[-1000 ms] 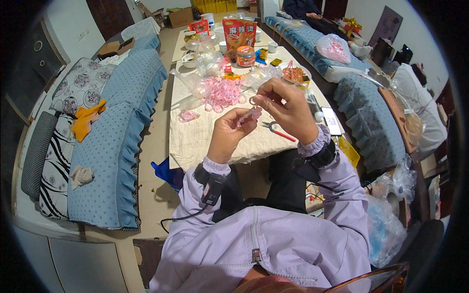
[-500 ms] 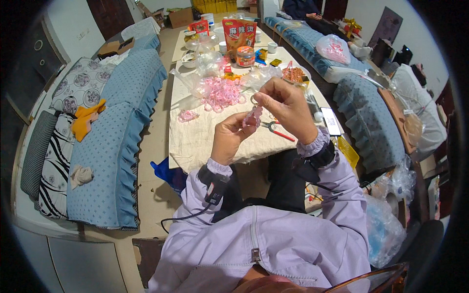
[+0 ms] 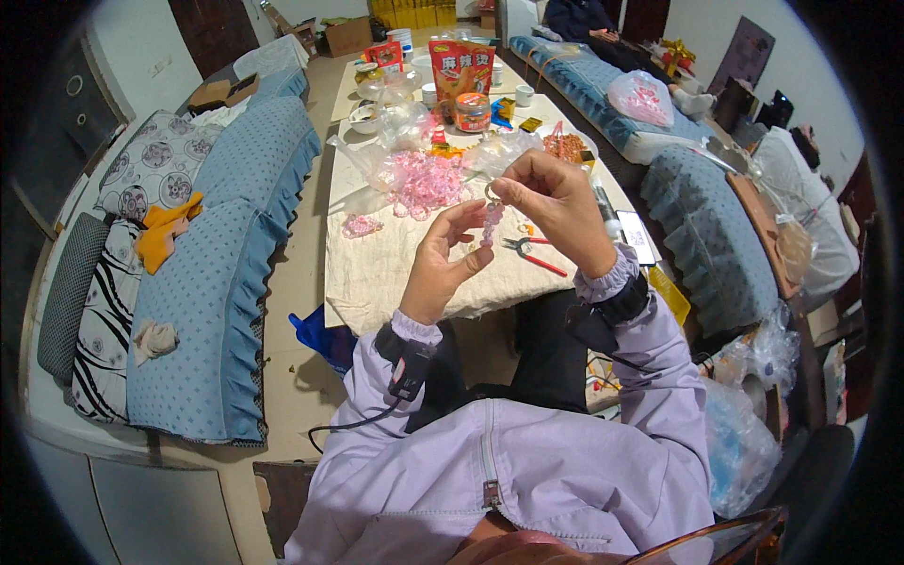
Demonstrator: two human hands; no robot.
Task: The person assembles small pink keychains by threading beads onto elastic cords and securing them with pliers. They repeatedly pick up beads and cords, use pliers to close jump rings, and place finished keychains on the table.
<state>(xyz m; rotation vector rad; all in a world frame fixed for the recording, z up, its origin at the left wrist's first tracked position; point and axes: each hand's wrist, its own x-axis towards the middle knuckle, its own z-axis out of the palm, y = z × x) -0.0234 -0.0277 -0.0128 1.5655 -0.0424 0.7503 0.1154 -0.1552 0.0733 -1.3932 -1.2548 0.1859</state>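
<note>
A short pink beaded strand (image 3: 492,222) hangs from a metal ring (image 3: 491,191) above the near part of the table. My right hand (image 3: 563,205) pinches the ring between thumb and fingertips. Beside the strand, my left hand (image 3: 441,263) has its fingers apart, with the thumb close to the strand's lower end; whether it touches is hard to see. Red-handled pliers (image 3: 539,259) lie on the cloth just beyond my hands. Farther off sits a heap of pink beaded pieces (image 3: 426,181), and a smaller pink beaded piece (image 3: 360,225) lies to its left.
A cream cloth (image 3: 377,273) covers the near table. Behind the beads stand a red pouch (image 3: 461,68), a jar (image 3: 473,113) and white cups. At right are orange beads (image 3: 565,146) and a phone (image 3: 636,235). Blue sofas flank the table; a person (image 3: 603,38) sits far right.
My left hand has loosened its fingers from the beaded strand and spread them. The strand now hangs straighter from the ring, which my right hand still holds in about the same place.
</note>
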